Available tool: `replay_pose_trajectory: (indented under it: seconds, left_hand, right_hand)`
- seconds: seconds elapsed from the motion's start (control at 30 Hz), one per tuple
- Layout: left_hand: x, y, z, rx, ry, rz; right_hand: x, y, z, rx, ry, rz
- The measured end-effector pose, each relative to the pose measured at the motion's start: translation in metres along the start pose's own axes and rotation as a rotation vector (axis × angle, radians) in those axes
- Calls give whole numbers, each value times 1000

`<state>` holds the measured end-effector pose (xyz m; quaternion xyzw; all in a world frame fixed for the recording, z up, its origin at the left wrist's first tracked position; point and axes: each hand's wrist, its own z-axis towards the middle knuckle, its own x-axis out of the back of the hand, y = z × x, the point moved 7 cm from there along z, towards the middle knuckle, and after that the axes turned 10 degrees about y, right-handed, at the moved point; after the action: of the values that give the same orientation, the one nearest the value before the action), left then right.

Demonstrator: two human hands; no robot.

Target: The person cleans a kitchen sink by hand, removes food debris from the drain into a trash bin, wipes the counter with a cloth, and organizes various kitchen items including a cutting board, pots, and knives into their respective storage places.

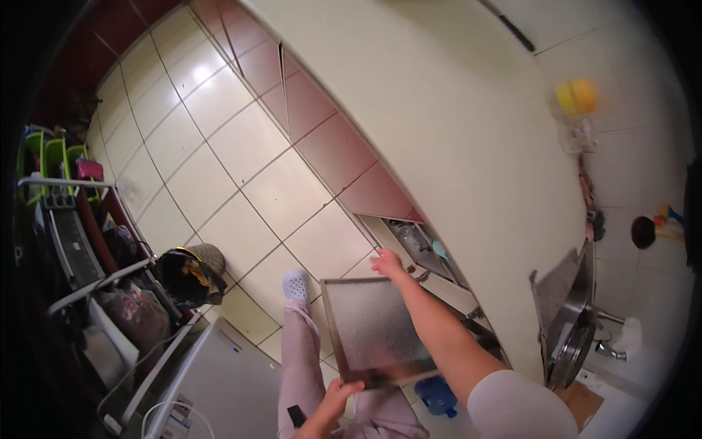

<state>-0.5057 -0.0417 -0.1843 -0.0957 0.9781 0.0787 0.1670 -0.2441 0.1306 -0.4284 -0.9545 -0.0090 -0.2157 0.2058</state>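
At the lower edge of the view, my left hand [338, 402] grips the near corner of an open cabinet door [373, 324]. The door has a dark frame around a greyish, textured panel, and metal hinges [421, 276] join it to the cabinet. My right arm reaches across the door. Beyond its far edge, my right hand [388, 264] is held with fingers apart and nothing in it, close to the cabinet opening [422, 241]. Inside that opening are a clear plastic bag [408, 235] and a pale turquoise item [440, 250].
A long pale countertop [466, 137] runs above the cabinets to a sink with a pan [573, 351]. On the left are a lined waste bin [189, 274], a loaded rack [104, 269] and a white appliance [230, 373]. A blue water jug [436, 395] lies beneath the door.
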Motion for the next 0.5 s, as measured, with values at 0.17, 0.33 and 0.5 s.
replay_pose_trajectory:
  seconds: [0.17, 0.33, 0.5]
  left_hand:
    - [-18, 51, 27, -171, 5, 186]
    - [-79, 116, 28, -183, -137, 256]
    - [-93, 164, -17, -324, -159, 678]
  right_hand:
    - [-10, -140, -202, 676, -282, -9]
    - [78, -207, -357, 721, -153, 109]
    - [163, -186, -416, 748, 164, 117]
